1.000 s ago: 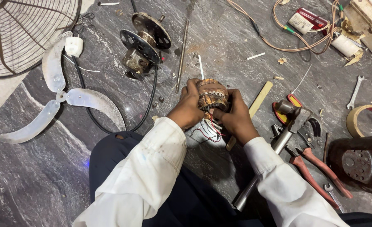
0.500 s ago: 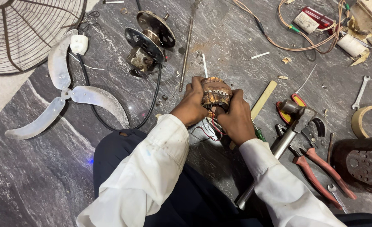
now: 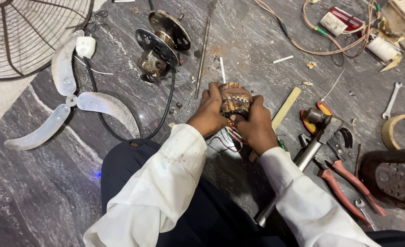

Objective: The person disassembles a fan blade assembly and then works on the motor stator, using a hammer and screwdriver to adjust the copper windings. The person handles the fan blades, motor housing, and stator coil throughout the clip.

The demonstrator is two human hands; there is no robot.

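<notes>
A fan motor stator point(image 3: 233, 98) with copper windings is held upright over the dark marble floor. My left hand point(image 3: 210, 112) grips its left side and my right hand point(image 3: 256, 123) wraps its right side and front. Red, white and black wires point(image 3: 227, 139) hang from under the stator between my wrists. Both sleeves are white and stained.
A three-blade fan propeller point(image 3: 70, 107), a wire fan guard point(image 3: 24, 32) and a motor housing with black cable point(image 3: 159, 41) lie at the left and top. A hammer point(image 3: 312, 142), red-handled pliers point(image 3: 349, 183), wrenches, a tape roll point(image 3: 397, 130), a wooden stick point(image 3: 285, 107) and a dark motor cover point(image 3: 394, 176) lie right.
The view has shifted slightly; both hands keep holding the stator in about the same place, with small shifts of the fingers on it.
</notes>
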